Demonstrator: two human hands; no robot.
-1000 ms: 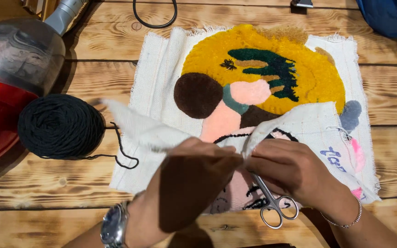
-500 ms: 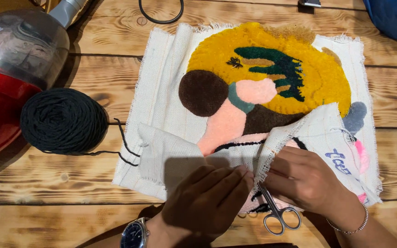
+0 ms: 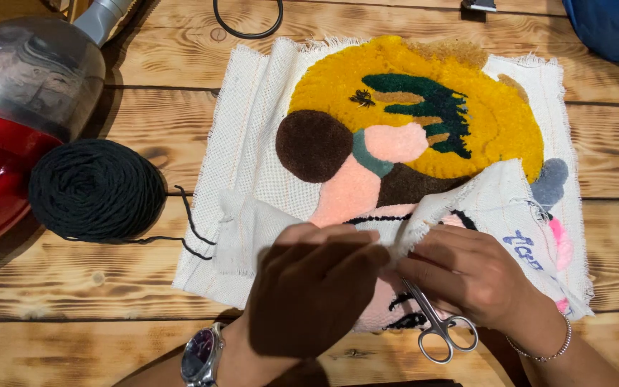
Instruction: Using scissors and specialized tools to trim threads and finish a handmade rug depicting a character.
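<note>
A tufted rug piece (image 3: 410,122) on white backing cloth lies on the wooden table, with yellow, green, brown and pink pile. Its lower edge of cloth (image 3: 481,204) is folded up over the pile. My left hand (image 3: 309,287), with a wristwatch, presses and pinches the folded cloth near the middle. My right hand (image 3: 467,276), with a thin bracelet, holds small silver scissors (image 3: 435,326); their handles stick out below the fingers and the blades are hidden under the hands at the cloth's frayed edge.
A ball of black yarn (image 3: 98,190) sits left of the cloth, its strand trailing to the cloth edge. A red and grey vacuum (image 3: 16,107) fills the far left. A black cable loop (image 3: 248,18) and blue fabric (image 3: 610,25) lie at the top.
The view has shifted slightly. My left hand has slid right along the folded cloth toward my right hand, and the fold sits lower over the pile.
</note>
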